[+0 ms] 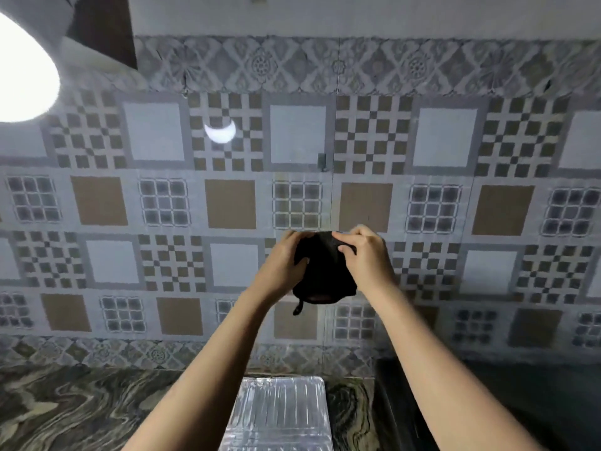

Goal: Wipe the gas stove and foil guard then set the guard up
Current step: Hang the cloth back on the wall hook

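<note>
Foil guard (pixel 278 415) lies flat on the counter (pixel 81 408), right under the two arms. It looks folded down — not standing yet.

Going left to right: the left hand (pixel 282 262) grips the left side of a black cloth (pixel 322 268), fingers curled around it. The right hand (pixel 364 255) pinches the top right of the same cloth. Both hold it up in the air in front of the tiled wall (pixel 227 203).

I think this is the get-ready step — bunching or folding the cloth before wiping. Next, the cloth must come down onto the stove or the guard. A dark shape (pixel 520 402) at the right may be the stove, but I cannot tell.

Count: two hands, one cloth, one guard.
</note>
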{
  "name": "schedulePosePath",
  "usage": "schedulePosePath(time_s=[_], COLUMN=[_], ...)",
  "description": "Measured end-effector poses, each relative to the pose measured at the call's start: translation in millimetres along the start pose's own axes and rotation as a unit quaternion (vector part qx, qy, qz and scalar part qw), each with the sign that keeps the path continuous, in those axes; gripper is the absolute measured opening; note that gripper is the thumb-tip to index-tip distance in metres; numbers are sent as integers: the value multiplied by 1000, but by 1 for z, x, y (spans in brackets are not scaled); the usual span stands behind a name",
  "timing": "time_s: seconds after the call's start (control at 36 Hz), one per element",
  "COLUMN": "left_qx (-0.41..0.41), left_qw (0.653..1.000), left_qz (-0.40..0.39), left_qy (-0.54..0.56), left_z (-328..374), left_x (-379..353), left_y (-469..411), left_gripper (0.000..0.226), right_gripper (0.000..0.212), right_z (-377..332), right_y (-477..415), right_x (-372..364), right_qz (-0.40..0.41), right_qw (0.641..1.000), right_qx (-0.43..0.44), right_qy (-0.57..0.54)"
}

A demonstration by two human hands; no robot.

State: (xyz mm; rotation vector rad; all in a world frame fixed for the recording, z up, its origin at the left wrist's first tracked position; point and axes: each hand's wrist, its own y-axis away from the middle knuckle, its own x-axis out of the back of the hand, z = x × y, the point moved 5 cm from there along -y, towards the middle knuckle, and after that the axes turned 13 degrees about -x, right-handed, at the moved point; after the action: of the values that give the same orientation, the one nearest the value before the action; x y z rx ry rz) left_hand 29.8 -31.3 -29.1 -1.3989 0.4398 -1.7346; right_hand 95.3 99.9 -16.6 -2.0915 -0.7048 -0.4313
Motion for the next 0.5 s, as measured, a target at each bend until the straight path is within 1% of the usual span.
schedulePosePath(time_s=[0.11, 0.17, 0.22, 0.36, 0.5], left_qx=[-5, -11, -25, -47, -62], left_qw=[997, 992, 990, 989, 987], left_qz=[73, 97, 107, 113, 140], left_qy=[39, 78, 92, 86, 38], left_z=[-11, -17, -25, -48, -68], left_x=[22, 30, 35, 37, 39], left_y=[-52, -73, -91, -126, -149], left_gripper=[43, 42, 42, 42, 41], right_gripper=[27, 26, 25, 25, 24], right_z=[-21, -27, -30, -27, -25], right_y=[-58, -84, -106, -149, -169], right_x=[10, 15, 15, 0, -17], right_qz=[61, 84, 96, 109, 148], right_qw=[997, 995, 993, 988, 980], right_qx=[16, 21, 32, 50, 87], right_qy=[-35, -49, -68, -93, -99])
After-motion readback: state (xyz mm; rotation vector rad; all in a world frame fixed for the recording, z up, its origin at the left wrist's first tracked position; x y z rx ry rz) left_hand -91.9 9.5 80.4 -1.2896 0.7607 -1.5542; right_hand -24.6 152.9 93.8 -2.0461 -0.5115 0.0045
